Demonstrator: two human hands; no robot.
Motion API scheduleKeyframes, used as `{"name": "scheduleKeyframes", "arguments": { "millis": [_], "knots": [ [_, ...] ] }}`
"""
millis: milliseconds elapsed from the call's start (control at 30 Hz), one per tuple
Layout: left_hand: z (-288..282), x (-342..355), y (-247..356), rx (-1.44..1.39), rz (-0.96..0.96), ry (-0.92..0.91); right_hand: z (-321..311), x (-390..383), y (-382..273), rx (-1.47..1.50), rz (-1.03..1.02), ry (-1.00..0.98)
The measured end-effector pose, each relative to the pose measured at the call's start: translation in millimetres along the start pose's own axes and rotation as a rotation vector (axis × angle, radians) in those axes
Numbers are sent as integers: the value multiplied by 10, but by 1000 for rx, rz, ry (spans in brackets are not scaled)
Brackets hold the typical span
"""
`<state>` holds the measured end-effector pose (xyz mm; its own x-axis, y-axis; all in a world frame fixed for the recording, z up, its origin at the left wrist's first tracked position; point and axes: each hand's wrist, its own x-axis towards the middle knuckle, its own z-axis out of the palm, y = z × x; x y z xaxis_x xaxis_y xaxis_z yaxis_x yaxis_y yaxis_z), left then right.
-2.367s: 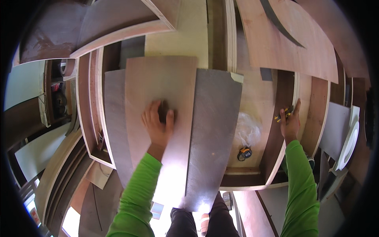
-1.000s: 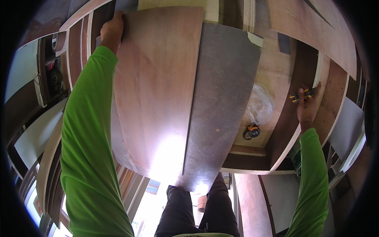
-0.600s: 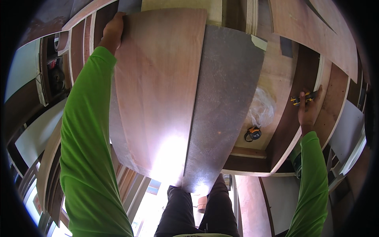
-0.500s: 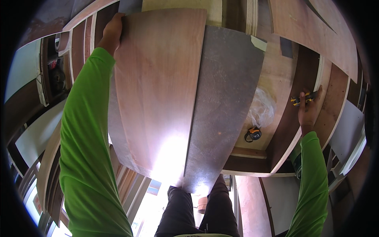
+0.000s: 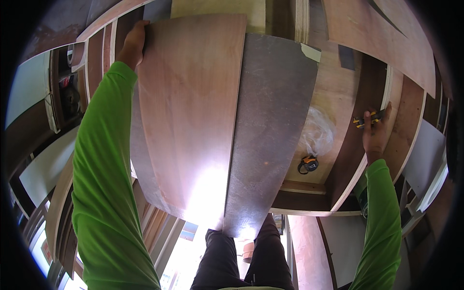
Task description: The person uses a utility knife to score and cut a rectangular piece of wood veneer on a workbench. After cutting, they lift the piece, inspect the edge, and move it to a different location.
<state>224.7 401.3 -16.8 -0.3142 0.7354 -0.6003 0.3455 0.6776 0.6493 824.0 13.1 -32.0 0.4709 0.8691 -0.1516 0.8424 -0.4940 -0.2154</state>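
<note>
My left hand point(image 5: 132, 47) grips the far left edge of a reddish-brown plywood panel point(image 5: 193, 92), its fingers curled at the corner. The panel lies on top of a dark grey sheet point(image 5: 270, 106), which shows on both sides of it. Off to the right, my right hand point(image 5: 374, 137) has its fingers closed around a black-and-yellow tool that looks like a utility knife point(image 5: 368, 119). That hand is by the pale edge of a wooden frame point(image 5: 358, 175), apart from the panel. How far the tool's blade is out cannot be made out.
Inside the frame, right of the grey sheet, are a crumpled clear plastic bag point(image 5: 316, 130) and a black-and-orange tape measure point(image 5: 308, 165). Another curved-looking plywood sheet point(image 5: 382, 41) covers the far right. White boards point(image 5: 425, 145) stand beyond the frame's right side.
The whole view has shifted slightly, with the panel and grey sheet appearing a little further left. Both hands keep their holds.
</note>
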Motion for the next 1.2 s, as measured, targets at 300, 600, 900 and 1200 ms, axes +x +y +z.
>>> {"name": "scheduleKeyframes", "arguments": {
  "millis": [300, 600, 900, 1200],
  "knots": [
    [-62, -261, -25, 558, 276, 13, 36, 0, 15, 155, 75, -47],
    [-11, -435, -228, 248, 263, -90, 75, 12, 93, 143, 57, -32],
    [-66, -270, -357, 322, 301, -36, -7, 7, -60, 115, 74, -45],
    [-220, -447, -120, 440, 142, -126, 58, 0, 60, 205, 68, -41]
  ]
}}
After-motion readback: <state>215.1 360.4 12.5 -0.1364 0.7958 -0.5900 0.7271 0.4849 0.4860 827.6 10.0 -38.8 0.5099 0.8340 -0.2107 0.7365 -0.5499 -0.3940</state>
